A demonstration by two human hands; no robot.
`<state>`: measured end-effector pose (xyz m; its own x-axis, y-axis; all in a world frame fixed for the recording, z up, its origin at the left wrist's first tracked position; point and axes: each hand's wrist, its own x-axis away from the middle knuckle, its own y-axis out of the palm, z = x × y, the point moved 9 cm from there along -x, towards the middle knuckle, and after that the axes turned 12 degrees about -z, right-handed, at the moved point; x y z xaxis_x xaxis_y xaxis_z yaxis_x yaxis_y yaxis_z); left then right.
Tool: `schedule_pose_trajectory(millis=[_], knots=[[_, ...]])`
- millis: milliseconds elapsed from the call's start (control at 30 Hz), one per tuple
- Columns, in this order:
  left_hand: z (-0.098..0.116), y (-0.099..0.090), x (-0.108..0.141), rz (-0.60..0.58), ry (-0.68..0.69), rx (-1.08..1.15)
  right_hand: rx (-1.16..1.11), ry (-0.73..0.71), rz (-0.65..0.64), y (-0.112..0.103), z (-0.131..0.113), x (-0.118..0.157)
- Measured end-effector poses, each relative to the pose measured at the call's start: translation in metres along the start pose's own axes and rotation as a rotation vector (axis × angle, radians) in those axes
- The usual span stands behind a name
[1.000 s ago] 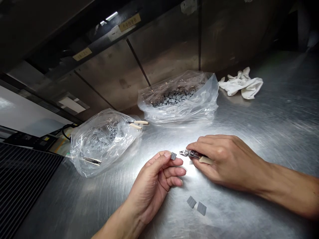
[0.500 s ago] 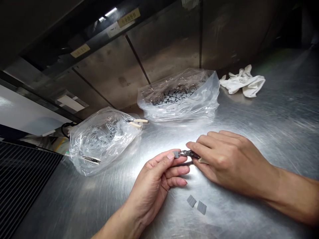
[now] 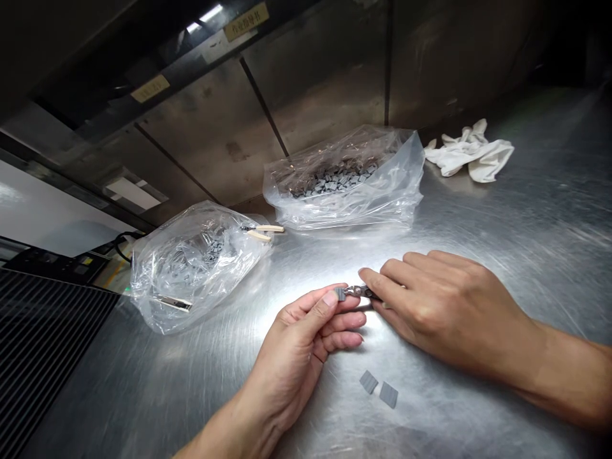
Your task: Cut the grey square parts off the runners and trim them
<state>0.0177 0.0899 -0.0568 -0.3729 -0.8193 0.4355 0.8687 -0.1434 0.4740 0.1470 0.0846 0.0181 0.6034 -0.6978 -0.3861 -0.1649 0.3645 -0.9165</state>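
Seen from the head camera, the left hand [image 3: 299, 344] is pinching a small grey piece [image 3: 340, 293] between thumb and forefinger, with its other fingers curling loosely beneath. This grip is leaving one edge of the piece exposed beyond the fingertips. The right hand [image 3: 452, 312] is clenching small cutters [image 3: 363, 292], their pale handle mostly hidden by the fingers, and the narrow metal tips are reaching that exposed edge at 9 o'clock from the hand.

On the steel table [image 3: 526, 255], two loose grey pieces [image 3: 368, 382] are lying side by side at 5 o'clock from the hands. A clear plastic bag [image 3: 191, 274] holding more grey pieces is slumping at 9 o'clock, with spare cutters [image 3: 262, 229] lying just beside it. A second bag [image 3: 344, 204] is sitting at 12 o'clock, and a crumpled white cloth [image 3: 471, 152] is lying at 1 o'clock.
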Motion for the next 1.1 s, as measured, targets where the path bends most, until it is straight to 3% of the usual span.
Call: schedule_pose_trajectory(millis=[433,767,967,1100], knots=[[-0.001,-0.001,0.001,0.011,-0.003,-0.013,0.010,-0.028,0.019,-0.001,-0.002,0.003],[0.002,0.000,0.002,0.020,0.009,0.002,-0.081,-0.009,-0.046,0.005,0.001,0.001],[0.003,-0.002,0.004,0.066,0.011,-0.006,-0.132,0.050,-0.045,0.005,0.015,0.001],[0.002,-0.001,0.004,0.037,0.000,-0.005,-0.210,0.059,-0.022,0.005,0.017,0.000]])
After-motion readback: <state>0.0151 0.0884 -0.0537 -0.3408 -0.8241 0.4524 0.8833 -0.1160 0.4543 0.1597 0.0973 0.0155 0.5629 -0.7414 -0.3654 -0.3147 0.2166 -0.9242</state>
